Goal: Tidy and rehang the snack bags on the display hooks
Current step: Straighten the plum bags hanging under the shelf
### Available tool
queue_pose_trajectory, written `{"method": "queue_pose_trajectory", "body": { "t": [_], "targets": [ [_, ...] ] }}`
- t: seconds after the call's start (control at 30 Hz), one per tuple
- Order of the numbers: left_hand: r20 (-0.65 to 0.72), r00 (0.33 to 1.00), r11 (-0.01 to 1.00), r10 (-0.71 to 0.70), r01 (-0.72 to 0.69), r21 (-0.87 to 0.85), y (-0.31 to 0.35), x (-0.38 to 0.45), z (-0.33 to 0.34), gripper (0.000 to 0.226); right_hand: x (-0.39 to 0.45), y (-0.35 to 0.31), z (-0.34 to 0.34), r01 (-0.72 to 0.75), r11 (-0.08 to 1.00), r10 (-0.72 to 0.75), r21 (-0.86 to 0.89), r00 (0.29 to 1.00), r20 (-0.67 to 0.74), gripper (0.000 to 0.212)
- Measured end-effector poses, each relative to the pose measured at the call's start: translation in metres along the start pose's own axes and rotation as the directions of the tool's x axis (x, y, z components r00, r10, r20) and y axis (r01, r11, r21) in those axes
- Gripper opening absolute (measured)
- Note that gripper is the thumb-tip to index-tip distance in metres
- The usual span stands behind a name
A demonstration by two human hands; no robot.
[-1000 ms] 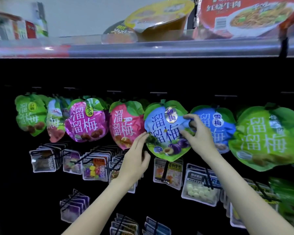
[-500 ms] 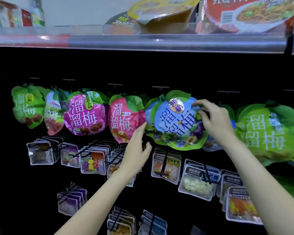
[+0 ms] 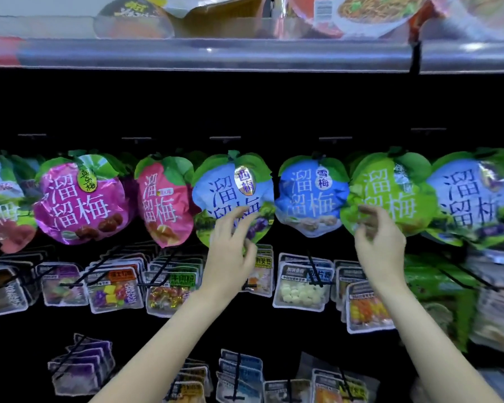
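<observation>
Head view: I see the prune bag hanging straight on its hook now, flat in the top row between the red bag and the blue bag. Half a second ago it was tilted and lifted, with the right hand on its upper right edge and covering the blue bag; that's done, it's back in line and the blue bag is fully visible. Left hand is up at the prune bag's lower edge, fingers loosely spread and part curled, tips in front of the bag's lower half; contact unclear from here, not gripping it as far as I can tell. Earlier it sat lower and further left, under the red bag. Right hand has let go and shifted right, now in front of the lower left of the green bag, fingers curled loosely, motion-blurred, holding nothing I can see. Pink bag further left unchanged. Camera has moved closer and up a bit: noodle bowls on the top shelf are cropped, small packs on the lower hooks are in view.
</observation>
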State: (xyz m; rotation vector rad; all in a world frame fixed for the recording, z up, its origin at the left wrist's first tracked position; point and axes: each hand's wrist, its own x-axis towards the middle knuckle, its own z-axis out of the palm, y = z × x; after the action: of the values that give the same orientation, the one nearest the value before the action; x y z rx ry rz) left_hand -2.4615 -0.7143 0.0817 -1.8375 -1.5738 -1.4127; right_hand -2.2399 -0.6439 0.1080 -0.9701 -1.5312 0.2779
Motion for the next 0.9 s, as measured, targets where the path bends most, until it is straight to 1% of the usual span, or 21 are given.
{"method": "queue_pose_trajectory", "body": {
  "t": [0.07,0.13,0.23,0.3,0.37,0.43,0.47,0.53,0.57,0.63,0.67,0.73,0.77,0.83,0.9],
  "targets": [
    [0.042,0.999,0.998,-0.003,0.005,-0.055,0.006,0.001,0.011,0.044,-0.004,0.003,-0.015,-0.051,0.999,0.051,0.000,0.998,-0.038,0.031],
    [0.067,0.998,0.995,0.006,0.000,-0.098,0.013,0.003,0.024,0.045,-0.006,0.008,-0.031,-0.056,0.998,0.054,-0.027,0.995,-0.078,0.031],
    [0.101,0.995,0.994,0.016,-0.005,-0.108,0.031,0.005,0.042,0.044,-0.003,0.023,-0.054,-0.077,0.987,0.068,-0.138,0.995,-0.066,0.032],
    [0.115,0.993,0.991,0.023,-0.007,-0.131,0.046,0.008,0.054,0.044,0.003,0.036,-0.070,-0.131,0.968,0.124,-0.213,0.991,-0.046,0.038],
    [0.128,0.991,0.990,0.043,-0.025,-0.141,0.059,0.012,0.066,0.044,0.009,0.047,-0.085,-0.196,0.945,0.188,-0.263,0.981,-0.056,0.045],
    [0.137,0.989,0.986,0.055,-0.032,-0.163,0.072,0.015,0.078,0.045,0.015,0.057,-0.100,-0.250,0.933,0.229,-0.259,0.967,-0.109,0.050],
    [0.148,0.988,0.983,0.037,-0.009,-0.185,0.078,0.016,0.082,0.045,0.019,0.063,-0.107,-0.261,0.934,0.230,-0.245,0.962,-0.148,0.052],
    [0.172,0.985,0.972,-0.020,0.060,-0.227,0.090,0.017,0.093,0.048,0.027,0.076,-0.120,-0.268,0.941,0.226,-0.207,0.953,-0.204,0.060],
    [0.172,0.984,0.966,-0.047,0.089,-0.243,0.096,0.017,0.098,0.050,0.031,0.082,-0.126,-0.289,0.941,0.254,-0.175,0.946,-0.201,0.065],
    [0.167,0.981,0.964,-0.095,0.133,-0.231,0.110,0.014,0.114,0.052,0.042,0.096,-0.137,-0.367,0.928,0.356,-0.057,0.923,-0.148,0.080],
    [0.164,0.980,0.972,-0.112,0.142,-0.187,0.118,0.012,0.123,0.054,0.048,0.103,-0.142,-0.408,0.912,0.409,0.035,0.906,-0.104,0.087],
    [0.137,0.985,0.992,-0.101,0.110,-0.057,0.136,0.009,0.143,0.056,0.057,0.114,-0.149,-0.451,0.859,0.471,0.244,0.882,-0.027,0.094],
    [0.113,0.991,0.998,-0.069,0.069,0.003,0.144,0.009,0.152,0.057,0.060,0.117,-0.151,-0.464,0.827,0.490,0.318,0.871,-0.003,0.095],
    [0.088,0.996,0.996,-0.008,0.000,0.094,0.159,0.013,0.165,0.059,0.064,0.122,-0.157,-0.466,0.795,0.491,0.388,0.870,0.040,0.091],
    [0.102,0.995,0.988,0.002,-0.017,0.153,0.172,0.018,0.174,0.061,0.068,0.124,-0.164,-0.435,0.791,0.439,0.430,0.893,0.095,0.086]
  ]
}}
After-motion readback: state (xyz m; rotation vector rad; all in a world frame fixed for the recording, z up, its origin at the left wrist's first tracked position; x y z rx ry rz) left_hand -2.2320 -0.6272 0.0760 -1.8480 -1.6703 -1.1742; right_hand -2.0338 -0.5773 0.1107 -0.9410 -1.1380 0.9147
